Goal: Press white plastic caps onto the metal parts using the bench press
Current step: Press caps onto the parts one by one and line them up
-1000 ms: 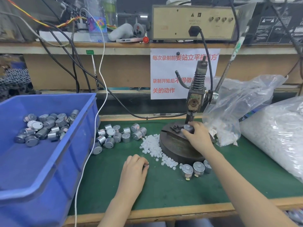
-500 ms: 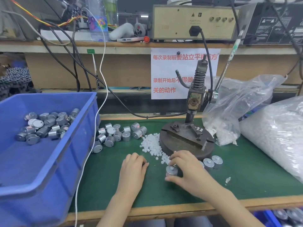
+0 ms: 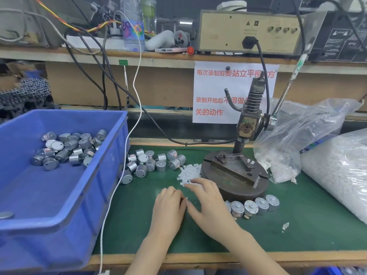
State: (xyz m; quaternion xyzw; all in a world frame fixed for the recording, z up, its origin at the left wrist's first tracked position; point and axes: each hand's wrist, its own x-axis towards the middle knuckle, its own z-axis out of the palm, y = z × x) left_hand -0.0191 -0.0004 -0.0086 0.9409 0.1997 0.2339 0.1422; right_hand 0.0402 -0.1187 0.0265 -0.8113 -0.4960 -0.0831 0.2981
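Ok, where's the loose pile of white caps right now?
Head view, mid green mat: the white caps lie at the left edge of the press base, just beyond the right hand.

Bench (image 3: 297, 241), green mat top, wooden front edge. Left: blue bin (image 3: 65, 122). Just beside it: a loose cluster of metal parts (image 3: 151, 163). Centre: pile of white caps (image 3: 188, 172) against the press (image 3: 234, 181) base. Row of metal parts (image 3: 256, 207) along the base's front. Right: two clear bags (image 3: 288, 147) of white pieces.
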